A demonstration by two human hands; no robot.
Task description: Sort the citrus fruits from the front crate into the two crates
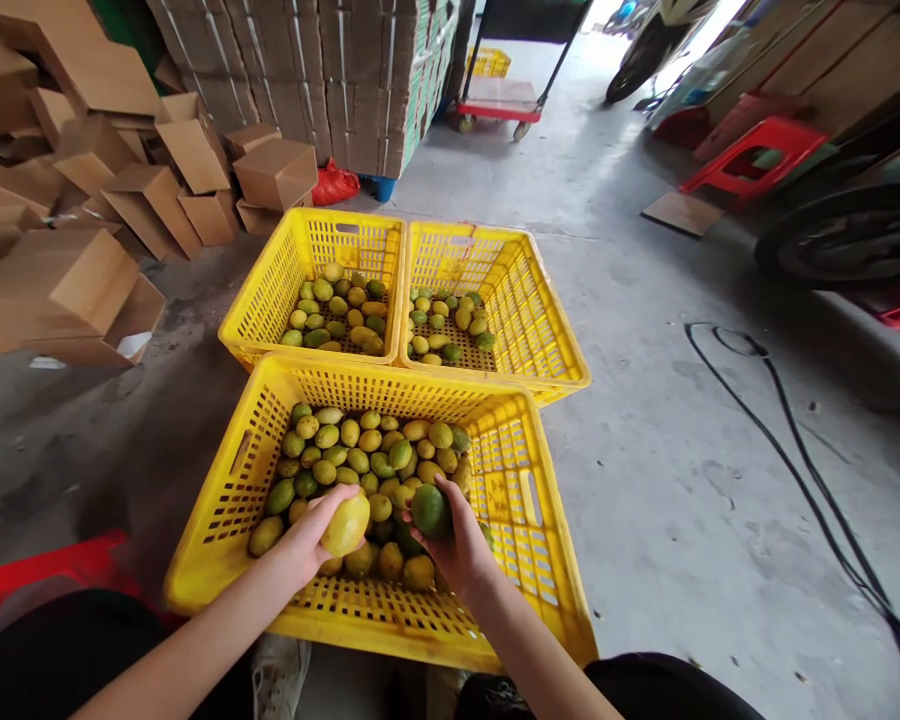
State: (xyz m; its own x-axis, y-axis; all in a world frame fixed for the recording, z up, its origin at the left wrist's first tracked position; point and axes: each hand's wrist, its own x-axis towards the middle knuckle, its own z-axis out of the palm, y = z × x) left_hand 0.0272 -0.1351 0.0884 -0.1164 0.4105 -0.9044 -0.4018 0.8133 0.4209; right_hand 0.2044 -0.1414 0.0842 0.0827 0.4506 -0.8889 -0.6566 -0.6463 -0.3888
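Note:
A yellow lemon (pixel 346 524) is held in my left hand (pixel 316 528), with the fingers curled round it. My right hand (pixel 461 545) grips a dark green lemon (pixel 430 511) at about the same height. Both hands are over the near yellow crate (pixel 562 560), in which many green and yellow lemons (pixel 357 460) lie loose, mostly at its left and middle. Behind it stand two more yellow crates, side by side. Green and yellow lemons lie in the back left crate (pixel 259 285), and a smaller lot sits in the back right crate (pixel 529 300).
Cardboard boxes (pixel 67 280) are heaped at the left, by a strapped carton stack (pixel 292 80). A red trolley (pixel 499 100) stands at the back. To the right are a red stool (pixel 757 155), a motorbike wheel (pixel 855 240) and a black cable (pixel 802 440) on the concrete floor.

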